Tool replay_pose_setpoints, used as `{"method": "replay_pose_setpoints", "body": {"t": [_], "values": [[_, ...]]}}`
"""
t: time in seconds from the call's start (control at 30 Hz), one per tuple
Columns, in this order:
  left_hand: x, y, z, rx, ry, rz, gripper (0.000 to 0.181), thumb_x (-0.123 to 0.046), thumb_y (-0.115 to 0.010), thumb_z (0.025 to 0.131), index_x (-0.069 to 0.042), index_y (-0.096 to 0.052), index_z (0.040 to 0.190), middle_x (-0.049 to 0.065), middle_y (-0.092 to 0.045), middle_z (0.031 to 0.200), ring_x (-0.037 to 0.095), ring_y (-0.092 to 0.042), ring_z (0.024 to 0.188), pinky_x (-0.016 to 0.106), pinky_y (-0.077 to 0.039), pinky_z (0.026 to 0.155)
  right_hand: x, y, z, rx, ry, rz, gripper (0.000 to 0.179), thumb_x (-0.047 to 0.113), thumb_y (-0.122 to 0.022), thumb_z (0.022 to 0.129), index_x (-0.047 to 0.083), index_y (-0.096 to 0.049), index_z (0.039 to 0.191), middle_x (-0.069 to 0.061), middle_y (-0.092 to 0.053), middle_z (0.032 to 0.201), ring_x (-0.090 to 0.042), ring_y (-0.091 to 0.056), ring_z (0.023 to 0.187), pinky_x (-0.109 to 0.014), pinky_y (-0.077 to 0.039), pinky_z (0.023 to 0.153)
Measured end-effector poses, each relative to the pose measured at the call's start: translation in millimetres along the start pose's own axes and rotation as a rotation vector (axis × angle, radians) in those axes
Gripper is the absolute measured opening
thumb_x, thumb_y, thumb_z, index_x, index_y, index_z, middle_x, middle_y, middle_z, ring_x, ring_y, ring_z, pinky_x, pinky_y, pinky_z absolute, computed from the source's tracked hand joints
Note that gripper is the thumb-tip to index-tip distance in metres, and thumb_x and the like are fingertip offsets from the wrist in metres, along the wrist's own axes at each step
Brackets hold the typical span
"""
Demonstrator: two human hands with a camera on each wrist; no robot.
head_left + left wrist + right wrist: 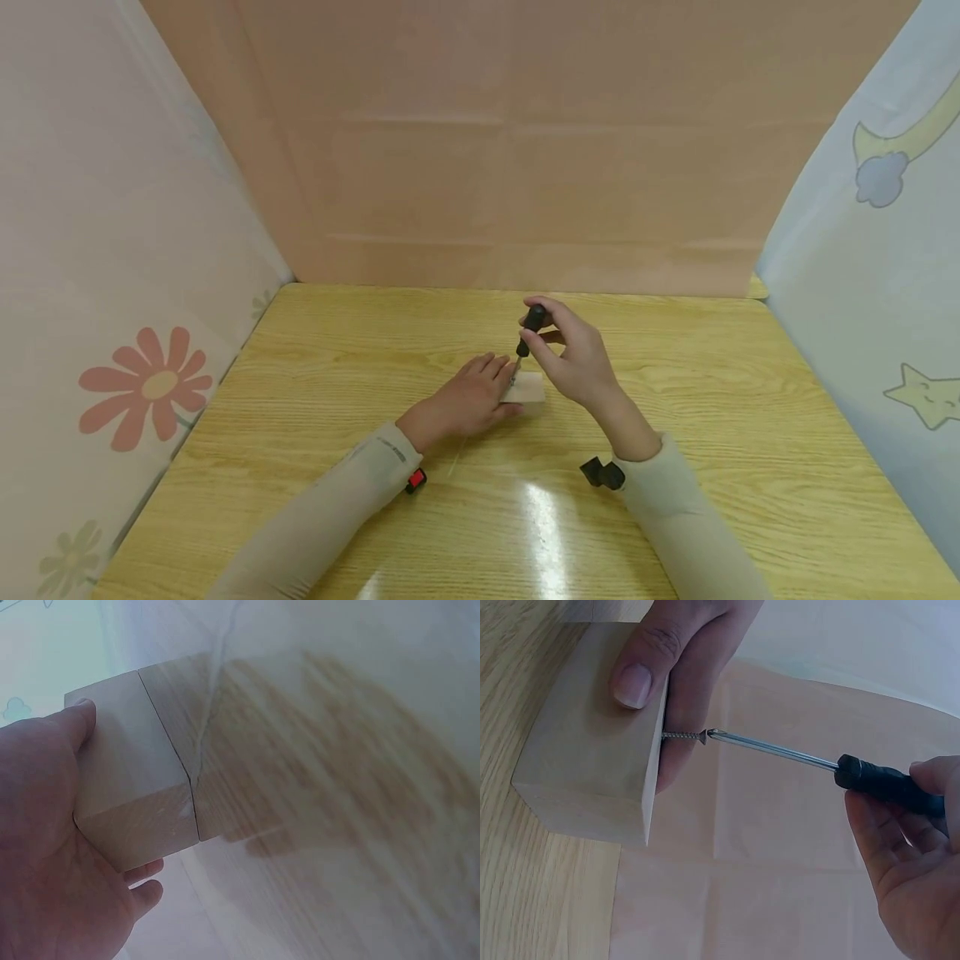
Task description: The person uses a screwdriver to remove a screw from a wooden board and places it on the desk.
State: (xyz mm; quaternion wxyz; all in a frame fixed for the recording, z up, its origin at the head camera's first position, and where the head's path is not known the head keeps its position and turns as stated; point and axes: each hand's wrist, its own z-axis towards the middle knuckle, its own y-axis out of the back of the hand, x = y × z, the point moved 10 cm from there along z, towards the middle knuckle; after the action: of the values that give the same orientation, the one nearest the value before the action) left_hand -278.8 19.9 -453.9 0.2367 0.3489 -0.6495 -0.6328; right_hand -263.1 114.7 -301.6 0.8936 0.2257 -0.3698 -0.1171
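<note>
A pale wooden block (529,387) rests on the table, gripped by my left hand (471,398) with the thumb along one side and fingers along the other. From the block's top face a threaded screw (682,736) stands upright, part of its shank exposed. My right hand (583,360) holds a screwdriver (534,320) by its black handle, thumb and fingers around it. In the right wrist view the silver shaft's tip touches the screw's head, nearly in line with it. The left wrist view shows the block (127,750) within the left hand; the screw is hidden there.
Wood-grain table (337,500) lies under both forearms. A tan sheet (510,167) closes the back, and printed cloths stand at left and right. A small red-and-black piece (416,480) sits by the left cuff, a black piece (602,473) by the right cuff.
</note>
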Motion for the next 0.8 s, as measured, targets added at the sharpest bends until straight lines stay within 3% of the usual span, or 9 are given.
{"method": "replay_pose_setpoints", "body": {"t": [0.57, 0.8], "values": [[-2.3, 2.8, -0.7, -0.003, -0.025, 0.012, 0.078, -0.059, -0.039, 0.104, -0.006, -0.027, 0.16, 0.015, -0.032, 0.162, 0.032, -0.027, 0.151, 0.043, -0.019, 0.125, -8, 0, 3.7, 0.013, -0.054, -0.03, 0.038, 0.005, -0.064, 0.099, -0.003, -0.055, 0.135, -0.014, -0.07, 0.109, -0.025, -0.07, 0.1, -0.039, -0.061, 0.078], [-1.7, 5.0, -2.7, 0.008, -0.021, 0.004, 0.079, -0.059, -0.039, 0.104, -0.006, -0.024, 0.161, 0.014, -0.03, 0.163, 0.033, -0.028, 0.15, 0.044, -0.021, 0.124, 4, -10, 5.9, 0.09, -0.009, -0.073, 0.039, 0.005, -0.064, 0.099, -0.003, -0.054, 0.136, -0.012, -0.068, 0.109, -0.025, -0.069, 0.1, -0.036, -0.06, 0.081]]}}
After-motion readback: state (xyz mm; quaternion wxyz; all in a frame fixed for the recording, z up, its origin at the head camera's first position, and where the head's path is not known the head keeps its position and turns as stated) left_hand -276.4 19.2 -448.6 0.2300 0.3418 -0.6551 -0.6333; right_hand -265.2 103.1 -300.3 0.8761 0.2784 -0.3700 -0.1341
